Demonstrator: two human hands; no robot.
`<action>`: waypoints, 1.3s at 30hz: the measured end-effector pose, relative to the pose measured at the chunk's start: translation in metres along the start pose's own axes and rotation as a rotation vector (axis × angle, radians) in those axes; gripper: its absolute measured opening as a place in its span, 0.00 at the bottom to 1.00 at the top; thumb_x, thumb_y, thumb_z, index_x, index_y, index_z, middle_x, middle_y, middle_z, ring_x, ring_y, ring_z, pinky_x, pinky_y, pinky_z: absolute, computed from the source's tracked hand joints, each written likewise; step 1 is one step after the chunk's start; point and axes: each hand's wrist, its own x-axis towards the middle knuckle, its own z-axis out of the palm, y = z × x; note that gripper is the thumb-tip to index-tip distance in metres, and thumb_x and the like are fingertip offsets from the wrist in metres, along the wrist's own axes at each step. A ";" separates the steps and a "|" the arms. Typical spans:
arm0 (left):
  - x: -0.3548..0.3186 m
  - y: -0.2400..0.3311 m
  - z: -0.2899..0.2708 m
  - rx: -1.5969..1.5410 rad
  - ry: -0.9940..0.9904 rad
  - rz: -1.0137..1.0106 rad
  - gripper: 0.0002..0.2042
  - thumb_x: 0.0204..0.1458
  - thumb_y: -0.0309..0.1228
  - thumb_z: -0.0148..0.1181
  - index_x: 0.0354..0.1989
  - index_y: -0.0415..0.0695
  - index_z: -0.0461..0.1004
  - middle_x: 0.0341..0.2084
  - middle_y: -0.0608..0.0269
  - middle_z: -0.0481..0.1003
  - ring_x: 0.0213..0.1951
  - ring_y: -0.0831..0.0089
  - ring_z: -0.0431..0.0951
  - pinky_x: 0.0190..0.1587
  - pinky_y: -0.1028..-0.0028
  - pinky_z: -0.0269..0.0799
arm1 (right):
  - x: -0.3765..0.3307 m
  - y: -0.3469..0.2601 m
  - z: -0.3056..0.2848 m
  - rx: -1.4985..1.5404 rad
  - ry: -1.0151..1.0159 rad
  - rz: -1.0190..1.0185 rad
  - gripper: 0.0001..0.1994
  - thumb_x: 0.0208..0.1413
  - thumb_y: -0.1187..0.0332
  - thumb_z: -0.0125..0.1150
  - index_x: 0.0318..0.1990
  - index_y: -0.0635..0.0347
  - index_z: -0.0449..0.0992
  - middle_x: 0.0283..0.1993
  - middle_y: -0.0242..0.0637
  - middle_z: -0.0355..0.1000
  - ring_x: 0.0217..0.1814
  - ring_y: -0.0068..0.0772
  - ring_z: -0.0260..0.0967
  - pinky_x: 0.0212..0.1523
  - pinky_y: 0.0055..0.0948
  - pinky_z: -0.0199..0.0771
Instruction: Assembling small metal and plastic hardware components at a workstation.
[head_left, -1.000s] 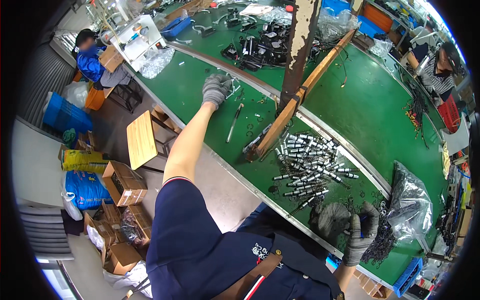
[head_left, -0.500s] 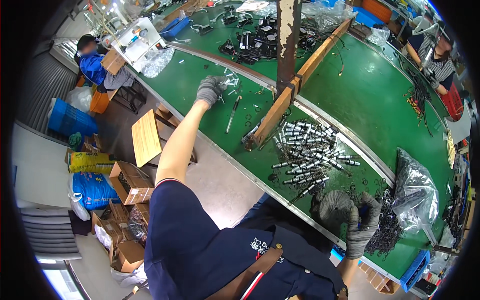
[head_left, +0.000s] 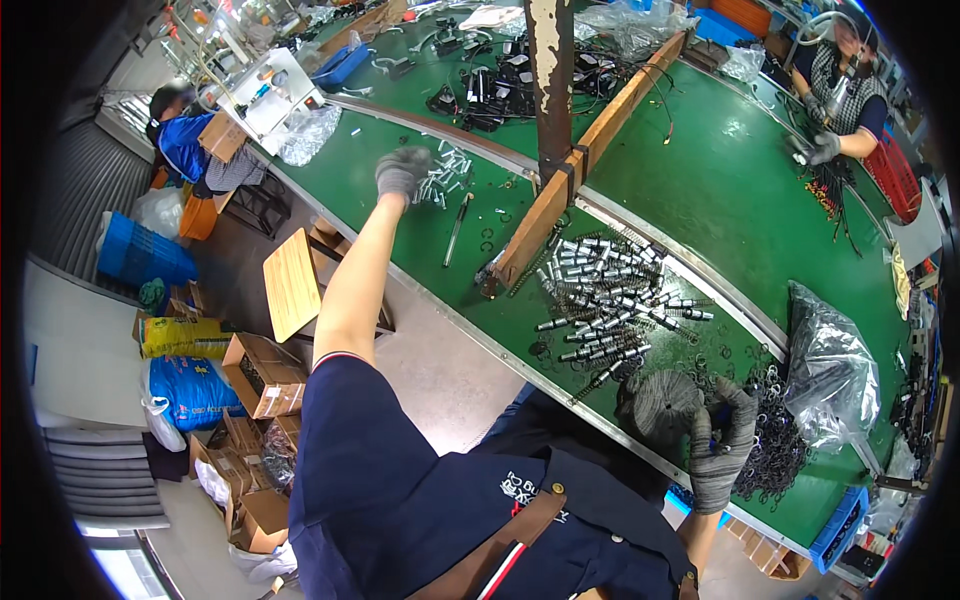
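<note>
My left hand (head_left: 402, 172), in a grey glove, is over the green bench beside a loose heap of small silver pins (head_left: 448, 176). Its fingers are blurred and partly hidden, so I cannot tell whether they hold anything. A pen-like tool (head_left: 457, 230) lies nearby. At the near edge, my right hand (head_left: 722, 445), also gloved, has its fingers bent toward the thumb around a small dark thing I cannot make out. Beside it sit a round grey disc-like thing (head_left: 668, 402) and a pile of black rings or clips (head_left: 775, 450). Metal rods with springs (head_left: 620, 295) are heaped farther off.
A wooden bar (head_left: 545, 215) and a rusty post (head_left: 553, 90) divide the bench. A clear plastic bag (head_left: 830, 370) lies at right, above a blue tray (head_left: 838, 528). One co-worker (head_left: 845, 110) handles parts at far right; another (head_left: 185, 140) sits at far left.
My left hand has drawn slightly left, and more silver pins show beside it. My right hand's fingers have curled closer to the thumb. The co-worker at far right has raised their hands.
</note>
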 end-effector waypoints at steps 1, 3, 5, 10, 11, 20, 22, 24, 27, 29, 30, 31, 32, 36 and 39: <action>-0.001 0.003 -0.003 -0.297 0.018 -0.100 0.15 0.53 0.30 0.67 0.49 0.42 0.80 0.41 0.60 0.83 0.38 0.66 0.83 0.44 0.67 0.78 | 0.000 0.001 0.001 -0.001 -0.001 0.000 0.20 0.54 0.79 0.63 0.55 0.57 0.73 0.40 0.25 0.67 0.36 0.17 0.62 0.38 0.19 0.65; -0.010 0.020 -0.005 -0.595 0.035 -0.202 0.17 0.54 0.30 0.67 0.52 0.42 0.78 0.44 0.60 0.83 0.38 0.66 0.83 0.44 0.68 0.78 | -0.002 0.006 0.000 0.026 -0.017 0.043 0.22 0.54 0.79 0.63 0.57 0.56 0.73 0.41 0.25 0.67 0.36 0.17 0.61 0.38 0.18 0.64; -0.034 0.051 -0.001 -0.905 -0.149 -0.231 0.16 0.58 0.32 0.64 0.53 0.42 0.76 0.47 0.57 0.80 0.46 0.64 0.82 0.46 0.67 0.82 | -0.002 0.004 0.001 0.034 -0.029 0.064 0.23 0.54 0.79 0.63 0.58 0.56 0.72 0.41 0.25 0.67 0.35 0.17 0.60 0.38 0.18 0.63; -0.187 0.188 0.046 -0.958 -0.550 -0.229 0.17 0.60 0.35 0.62 0.55 0.43 0.73 0.50 0.56 0.78 0.52 0.64 0.80 0.49 0.66 0.83 | 0.009 -0.024 0.002 0.209 0.025 0.111 0.24 0.55 0.73 0.66 0.61 0.58 0.72 0.43 0.27 0.67 0.36 0.18 0.60 0.39 0.19 0.64; -0.221 0.199 0.057 -0.950 -0.679 -0.208 0.16 0.61 0.36 0.62 0.54 0.42 0.73 0.48 0.57 0.79 0.50 0.66 0.81 0.48 0.68 0.83 | 0.011 -0.030 0.000 0.239 -0.008 0.102 0.25 0.56 0.72 0.66 0.62 0.57 0.71 0.44 0.27 0.66 0.36 0.18 0.60 0.39 0.19 0.64; -0.383 0.213 0.156 -0.862 -1.068 -0.259 0.13 0.63 0.34 0.60 0.50 0.40 0.75 0.40 0.62 0.80 0.42 0.72 0.81 0.44 0.71 0.81 | 0.009 -0.034 0.008 0.293 -0.170 -0.118 0.33 0.52 0.65 0.74 0.65 0.60 0.68 0.45 0.29 0.66 0.41 0.20 0.62 0.42 0.20 0.66; -0.396 0.215 0.160 -0.986 -1.061 -0.384 0.12 0.62 0.33 0.62 0.50 0.42 0.76 0.40 0.62 0.80 0.43 0.72 0.81 0.45 0.72 0.80 | 0.014 -0.024 0.007 0.561 -0.195 -0.097 0.45 0.49 0.62 0.78 0.72 0.59 0.57 0.46 0.30 0.67 0.43 0.22 0.64 0.46 0.20 0.66; -0.403 0.208 0.163 -0.761 -0.981 -0.281 0.12 0.61 0.34 0.63 0.51 0.44 0.76 0.41 0.61 0.80 0.43 0.70 0.81 0.45 0.71 0.81 | 0.015 -0.024 -0.001 0.804 -0.172 0.030 0.49 0.48 0.59 0.78 0.74 0.57 0.52 0.47 0.31 0.68 0.42 0.22 0.66 0.44 0.19 0.68; -0.413 0.199 0.164 -0.791 -0.916 -0.383 0.15 0.61 0.35 0.63 0.53 0.45 0.74 0.43 0.60 0.79 0.44 0.69 0.82 0.46 0.69 0.82 | 0.015 -0.008 -0.023 1.049 -0.142 0.199 0.50 0.49 0.58 0.77 0.74 0.56 0.50 0.48 0.34 0.69 0.38 0.19 0.67 0.35 0.17 0.68; -0.413 0.199 0.160 -1.039 -0.915 -0.544 0.19 0.61 0.38 0.62 0.57 0.43 0.71 0.46 0.60 0.79 0.44 0.68 0.83 0.45 0.69 0.84 | 0.017 0.004 -0.042 1.140 -0.185 0.380 0.45 0.52 0.60 0.74 0.74 0.55 0.52 0.51 0.38 0.69 0.31 0.14 0.65 0.22 0.14 0.63; -0.413 0.202 0.157 -1.038 -0.912 -0.547 0.19 0.61 0.38 0.62 0.57 0.43 0.71 0.46 0.60 0.79 0.44 0.68 0.83 0.45 0.69 0.84 | 0.017 0.008 -0.044 1.141 -0.188 0.382 0.45 0.52 0.60 0.74 0.74 0.55 0.52 0.51 0.38 0.69 0.31 0.14 0.65 0.22 0.14 0.63; -0.413 0.206 0.151 -1.037 -0.829 -0.530 0.20 0.61 0.38 0.63 0.57 0.43 0.71 0.46 0.60 0.79 0.44 0.69 0.83 0.45 0.70 0.84 | 0.018 0.012 -0.044 1.020 -0.177 0.397 0.44 0.52 0.60 0.74 0.73 0.54 0.53 0.51 0.38 0.69 0.32 0.16 0.66 0.24 0.15 0.65; -0.414 0.211 0.144 -1.033 -0.737 -0.509 0.20 0.61 0.39 0.63 0.58 0.43 0.71 0.45 0.60 0.79 0.44 0.69 0.83 0.45 0.70 0.84 | 0.019 0.015 -0.042 0.904 -0.175 0.407 0.43 0.52 0.61 0.74 0.73 0.54 0.54 0.51 0.39 0.70 0.33 0.17 0.67 0.25 0.16 0.67; -0.414 0.211 0.123 -1.121 -0.614 -0.453 0.14 0.61 0.37 0.62 0.52 0.47 0.73 0.41 0.67 0.79 0.44 0.73 0.81 0.46 0.72 0.82 | 0.024 0.010 -0.011 0.361 -0.248 0.136 0.40 0.49 0.60 0.75 0.69 0.54 0.61 0.53 0.45 0.69 0.46 0.30 0.69 0.40 0.28 0.76; -0.426 0.219 0.116 -1.047 -0.543 -0.348 0.14 0.61 0.40 0.62 0.50 0.46 0.73 0.36 0.68 0.76 0.39 0.74 0.78 0.42 0.74 0.78 | 0.024 0.008 0.016 -0.179 -0.355 -0.189 0.40 0.47 0.59 0.76 0.67 0.55 0.63 0.57 0.48 0.67 0.54 0.39 0.68 0.50 0.38 0.75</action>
